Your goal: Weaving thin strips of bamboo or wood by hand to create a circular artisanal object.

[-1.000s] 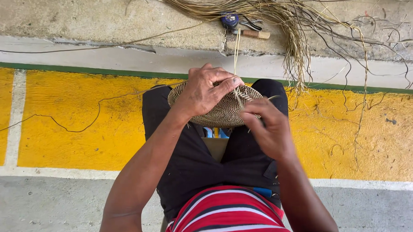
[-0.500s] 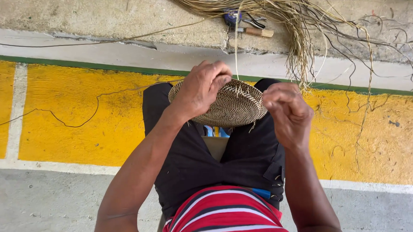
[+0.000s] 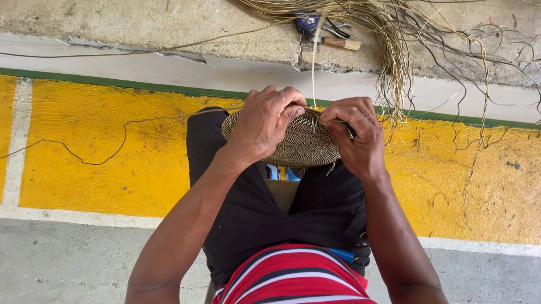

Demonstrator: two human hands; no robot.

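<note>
A round woven straw disc [image 3: 303, 145] rests on my knees, above my black trousers. My left hand [image 3: 263, 123] grips its far left rim with the fingers curled over the edge. My right hand [image 3: 356, 136] pinches the far right rim, where a thin pale straw strand [image 3: 313, 65] rises from the weave toward the floor ahead. Loose fibre ends stick out around the disc's edge.
A bundle of loose straw fibres [image 3: 394, 55] lies on the concrete ahead, spreading to the right. A wooden-handled tool [image 3: 339, 42] and a dark blue object [image 3: 307, 21] lie beside it. A thin dark strand [image 3: 88, 159] trails across the yellow painted floor at left.
My right hand has moved up from the near right side onto the disc's far right rim, close to my left hand. The disc now lies flatter, with more of its weave showing.
</note>
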